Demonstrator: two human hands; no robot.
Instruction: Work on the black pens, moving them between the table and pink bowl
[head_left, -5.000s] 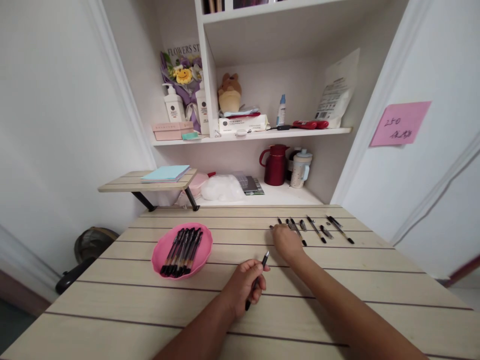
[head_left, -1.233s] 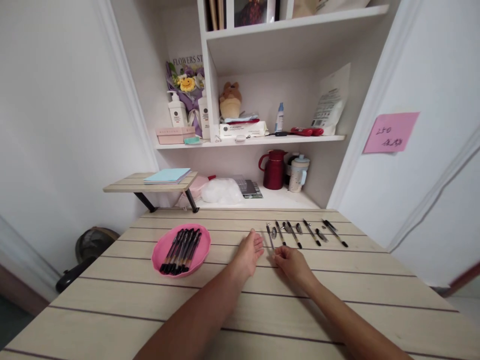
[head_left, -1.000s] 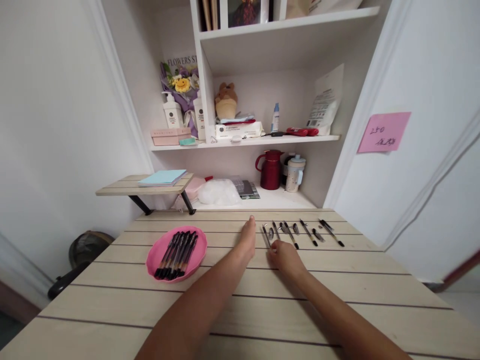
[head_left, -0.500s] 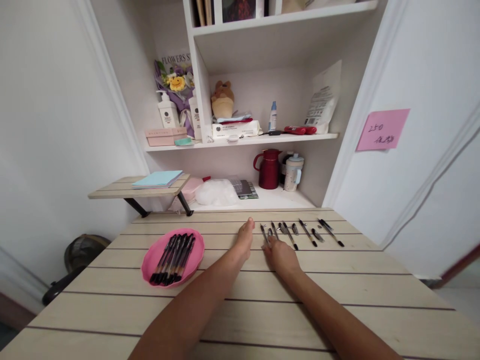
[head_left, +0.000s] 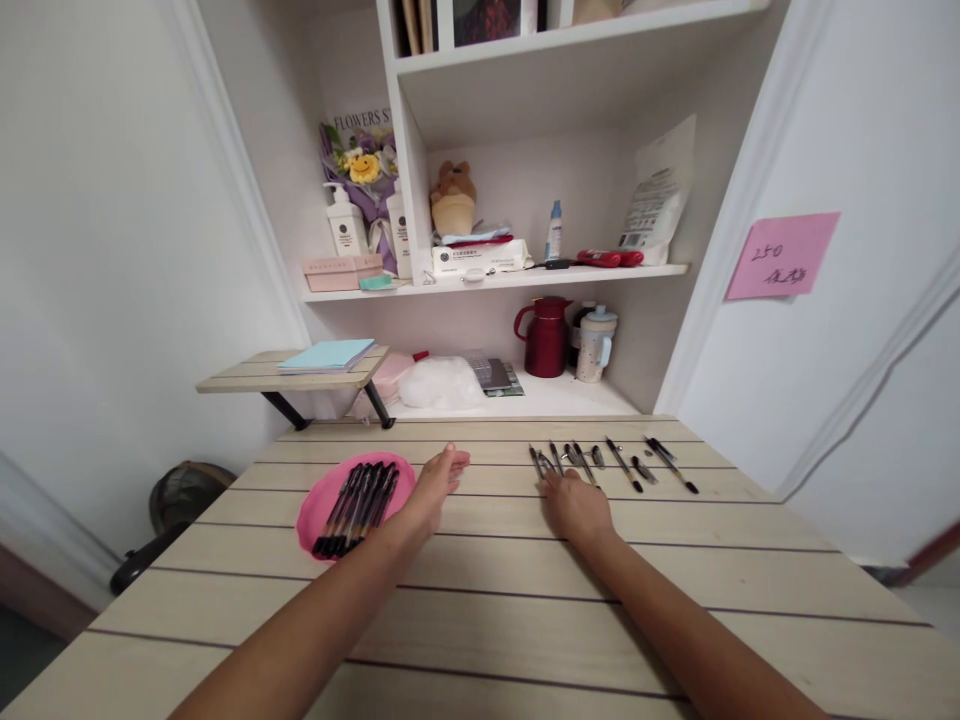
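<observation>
My right hand (head_left: 577, 508) rests on the table with its fingers bent and close together over the lower end of a dark pen (head_left: 537, 460) at the left of a loose row. Its fingertips are partly hidden, and the pen seems pinched in them. To the right lie several more slim pens, among them a black-ended pen (head_left: 624, 465) and, at the far right, another pen (head_left: 673, 465). Short dark clear pieces (head_left: 643, 470) lie between them. My left hand (head_left: 439, 482) is held out, fingers stretched and holding nothing, beside a pink plate (head_left: 307, 520) with several black pens (head_left: 356, 510) in it.
A small wooden riser (head_left: 247, 375) with blue paper (head_left: 328, 355) stands at the back left. Behind the table, a white shelf (head_left: 555, 400) holds a white plastic bag (head_left: 442, 382), a red jug (head_left: 546, 340) and a pale cup (head_left: 596, 345). A pink note (head_left: 784, 255) is on the right wall.
My left hand has moved left, away from the row of pens and closer to the pink plate. My right hand stays at the row's left end. The view has shifted slightly.
</observation>
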